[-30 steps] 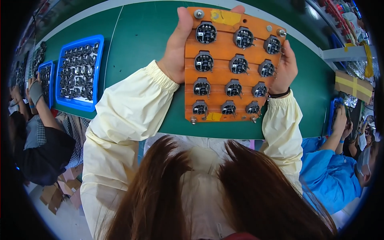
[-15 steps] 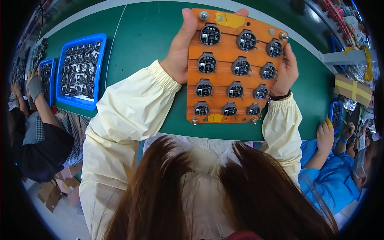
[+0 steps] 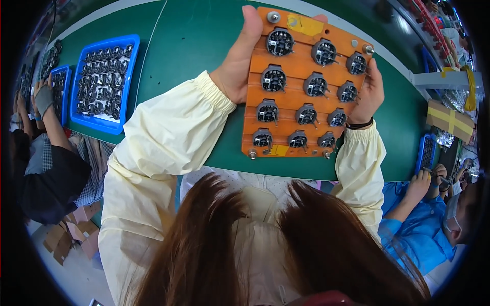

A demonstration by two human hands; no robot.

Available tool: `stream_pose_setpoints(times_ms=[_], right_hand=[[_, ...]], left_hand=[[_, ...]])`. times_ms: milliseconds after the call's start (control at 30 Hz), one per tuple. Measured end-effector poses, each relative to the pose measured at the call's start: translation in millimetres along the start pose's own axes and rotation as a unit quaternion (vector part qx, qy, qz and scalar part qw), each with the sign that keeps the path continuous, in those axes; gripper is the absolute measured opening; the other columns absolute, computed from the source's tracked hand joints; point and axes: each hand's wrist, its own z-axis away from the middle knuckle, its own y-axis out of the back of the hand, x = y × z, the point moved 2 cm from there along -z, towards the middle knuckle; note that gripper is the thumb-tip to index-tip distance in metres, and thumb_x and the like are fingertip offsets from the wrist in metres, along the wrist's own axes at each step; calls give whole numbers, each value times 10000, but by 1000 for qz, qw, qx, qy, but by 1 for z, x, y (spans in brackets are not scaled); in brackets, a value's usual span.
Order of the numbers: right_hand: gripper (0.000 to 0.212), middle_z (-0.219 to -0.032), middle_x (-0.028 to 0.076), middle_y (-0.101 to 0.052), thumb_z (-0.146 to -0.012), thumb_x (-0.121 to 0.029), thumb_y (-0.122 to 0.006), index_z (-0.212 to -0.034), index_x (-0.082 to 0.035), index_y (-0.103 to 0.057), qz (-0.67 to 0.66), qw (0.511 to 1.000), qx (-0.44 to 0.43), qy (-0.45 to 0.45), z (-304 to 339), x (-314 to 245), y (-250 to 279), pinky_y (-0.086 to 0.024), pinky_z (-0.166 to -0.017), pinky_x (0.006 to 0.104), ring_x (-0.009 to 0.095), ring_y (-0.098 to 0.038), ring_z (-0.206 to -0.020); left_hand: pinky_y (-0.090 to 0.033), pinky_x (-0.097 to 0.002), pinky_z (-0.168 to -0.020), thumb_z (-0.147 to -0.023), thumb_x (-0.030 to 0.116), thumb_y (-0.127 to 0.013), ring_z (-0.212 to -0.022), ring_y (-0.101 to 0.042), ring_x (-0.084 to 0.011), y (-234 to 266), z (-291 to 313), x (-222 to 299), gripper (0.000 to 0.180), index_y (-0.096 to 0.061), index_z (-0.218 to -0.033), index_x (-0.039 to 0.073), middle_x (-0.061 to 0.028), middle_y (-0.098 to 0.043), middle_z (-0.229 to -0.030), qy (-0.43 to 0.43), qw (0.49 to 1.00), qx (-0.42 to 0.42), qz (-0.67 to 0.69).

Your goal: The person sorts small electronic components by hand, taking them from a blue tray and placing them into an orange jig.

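Between my two hands I hold up an orange fixture board, its face tilted toward me above the table. Rows of small round black parts sit in it, with thin wire leads sticking out of many. Metal studs and yellow tape mark its edges. My left hand grips the left edge, thumb up along the side, its other fingers mostly behind the board. On the right edge is my right hand, fingers wrapped to the back and partly hidden.
Left on the green table stands a blue tray full of similar black parts, with a smaller blue tray beyond it. Co-workers sit on both sides; a gloved hand works at left. A metal post stands at right.
The board has shifted slightly right and turned a little in my hands, both still holding it. At right, the co-worker's hands have come together.
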Motion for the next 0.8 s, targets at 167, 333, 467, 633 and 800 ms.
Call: stream_pose_setpoints(times_ms=[167, 333, 467, 633, 800], right_hand=[[316, -1107, 153, -565, -969, -168, -365, -1152, 68, -469, -127, 984, -126, 0, -1, 1, 5, -499, -862, 356, 228, -580, -995], [311, -1114, 142, -551, -967, -162, -375, -1162, 62, -466, -138, 979, -150, 5, -2, 1, 5, -492, -869, 347, 219, -569, -1001], [287, -1112, 137, -538, -958, -126, -401, -1172, 55, -461, -131, 979, -155, 21, -1, 2, 8, -497, -864, 350, 216, -568, -992], [277, -1106, 138, -537, -943, -82, -428, -1181, 57, -452, -157, 973, -169, -14, 2, -2, -8, -513, -840, 347, 213, -571, -978], [279, -1099, 138, -541, -929, -49, -448, -1187, 56, -447, -154, 975, -161, -19, 3, -3, -12, -518, -832, 340, 209, -571, -974]], left_hand=[[-367, -472, -998, -629, 836, -374, -1274, -352, -311, -1, 1, -2, 1127, -168, -1414, 54, -156, -284, -1419, 2, 1000, -1, 0], [-372, -473, -994, -624, 838, -372, -1274, -352, -312, 1, -1, -2, 1130, -176, -1412, 52, -158, -283, -1418, 2, 1000, -3, 0], [-372, -472, -994, -615, 845, -366, -1271, -358, -311, 0, -1, -1, 1141, -173, -1412, 52, -158, -283, -1418, -2, 1000, 8, -23], [-374, -471, -994, -614, 848, -360, -1267, -364, -311, 1, -1, -1, 1143, -173, -1412, 51, -157, -284, -1417, -2, 1000, 0, -27], [-367, -468, -1000, -618, 850, -350, -1270, -359, -311, 1, -1, -1, 1140, -175, -1411, 49, -157, -291, -1414, -10, 1000, 5, -21]])
